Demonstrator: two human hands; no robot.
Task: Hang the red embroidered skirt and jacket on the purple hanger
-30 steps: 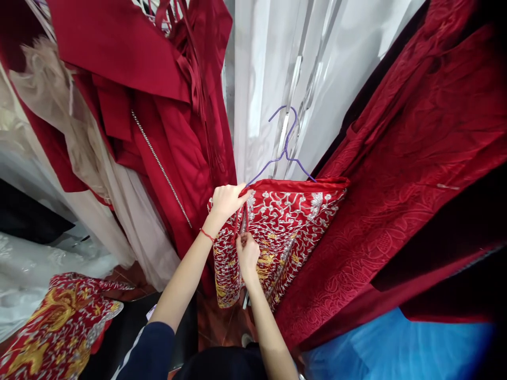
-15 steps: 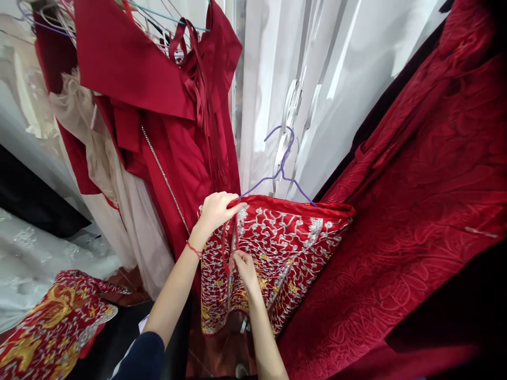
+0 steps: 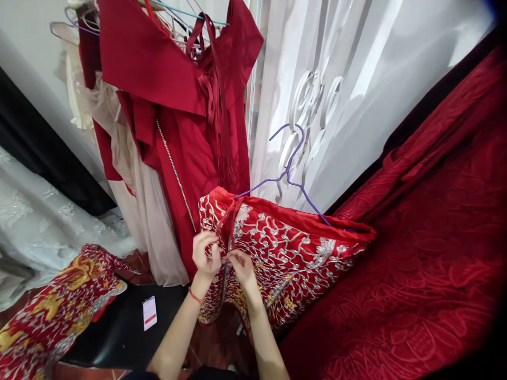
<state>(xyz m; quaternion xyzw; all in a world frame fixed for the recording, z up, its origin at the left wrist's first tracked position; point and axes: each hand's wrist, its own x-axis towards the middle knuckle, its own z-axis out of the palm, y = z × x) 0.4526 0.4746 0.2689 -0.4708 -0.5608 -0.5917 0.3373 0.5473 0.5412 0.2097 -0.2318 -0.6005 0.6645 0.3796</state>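
A red embroidered skirt [image 3: 277,237], covered in silver and gold stitching, hangs from a purple wire hanger [image 3: 288,171]. Two thin red ties [image 3: 233,227] drop from the left part of its waistband. My left hand [image 3: 206,254], a red string on its wrist, has its fingers curled round one tie at the skirt's left side. Just right of it, my right hand [image 3: 241,266] pinches the other tie between thumb and fingertips. The tie ends are partly hidden by my fingers.
Red dresses [image 3: 178,105] hang on a rack at left. A large red patterned garment [image 3: 428,253] fills the right side. White curtains [image 3: 356,68] hang behind. At lower left, an embroidered red garment [image 3: 59,306] lies on a black seat [image 3: 119,332] beside a phone [image 3: 149,313].
My left hand has let go of the waistband and moved down to a tie, beside my right hand. The view has shifted, and the phone on the seat now shows fully.
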